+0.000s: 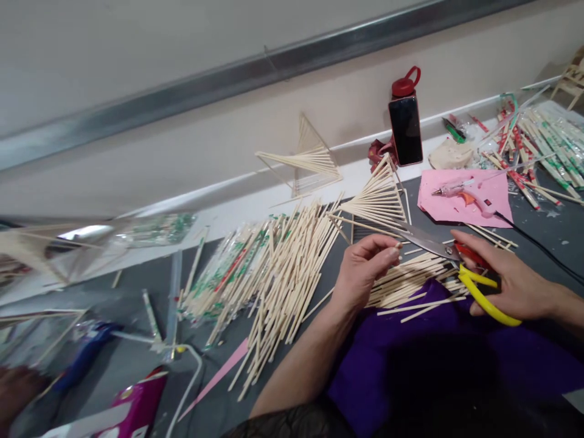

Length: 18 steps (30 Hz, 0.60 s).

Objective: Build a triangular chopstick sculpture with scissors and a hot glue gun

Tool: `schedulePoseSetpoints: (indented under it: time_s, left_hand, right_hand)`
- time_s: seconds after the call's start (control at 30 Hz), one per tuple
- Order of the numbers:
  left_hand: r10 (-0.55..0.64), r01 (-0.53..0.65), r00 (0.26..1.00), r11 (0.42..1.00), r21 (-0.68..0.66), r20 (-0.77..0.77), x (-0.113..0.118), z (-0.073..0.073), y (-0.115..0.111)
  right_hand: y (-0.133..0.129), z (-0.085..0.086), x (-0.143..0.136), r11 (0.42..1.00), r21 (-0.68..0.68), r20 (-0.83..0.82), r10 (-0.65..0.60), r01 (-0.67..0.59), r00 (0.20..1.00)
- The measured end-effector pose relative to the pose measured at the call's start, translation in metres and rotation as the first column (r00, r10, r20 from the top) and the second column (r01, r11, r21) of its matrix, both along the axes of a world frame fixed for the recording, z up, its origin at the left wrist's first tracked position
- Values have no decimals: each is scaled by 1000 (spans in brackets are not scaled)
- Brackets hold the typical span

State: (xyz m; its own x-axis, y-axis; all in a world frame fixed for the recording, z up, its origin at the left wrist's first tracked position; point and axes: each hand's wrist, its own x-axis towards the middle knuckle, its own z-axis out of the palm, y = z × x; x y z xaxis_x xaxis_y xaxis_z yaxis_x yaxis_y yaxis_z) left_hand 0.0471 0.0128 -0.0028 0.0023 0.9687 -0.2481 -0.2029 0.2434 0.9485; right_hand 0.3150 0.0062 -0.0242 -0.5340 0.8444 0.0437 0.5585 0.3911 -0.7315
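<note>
My right hand (515, 280) grips scissors (479, 280) with one yellow and one red handle; their blades point left and lie apart. Close to the blades, my left hand (365, 267) is pinched, with a small tan tip showing between thumb and forefinger, too small to make out. Beyond the hands stands a fan-shaped structure of sticks (378, 198). Loose cut sticks (401, 280) lie under and behind the hands, partly over purple cloth (365, 359). A large pile of wooden sticks (287, 280) spreads to the left.
A pink glue gun (469, 194) rests on pink paper (433, 213), its cord running right. A phone (406, 131) leans on a red-capped bottle (404, 85). Another stick structure (310, 158) stands by the wall. Wrapped chopsticks (547, 146) lie right. Another person's hand (18, 389) is lower left.
</note>
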Motion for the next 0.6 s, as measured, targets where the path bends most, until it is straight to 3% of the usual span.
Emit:
schedulePoseSetpoints:
  time_s: [0.17, 0.6]
  left_hand:
    - [15, -15, 1000, 1000, 27, 20, 1, 1, -1]
    - [2, 1, 999, 999, 53, -45, 5, -2, -1]
  right_hand:
    - [8, 6, -9, 994, -4, 46, 113, -113, 993]
    - [7, 4, -19, 992, -90, 53, 97, -92, 994]
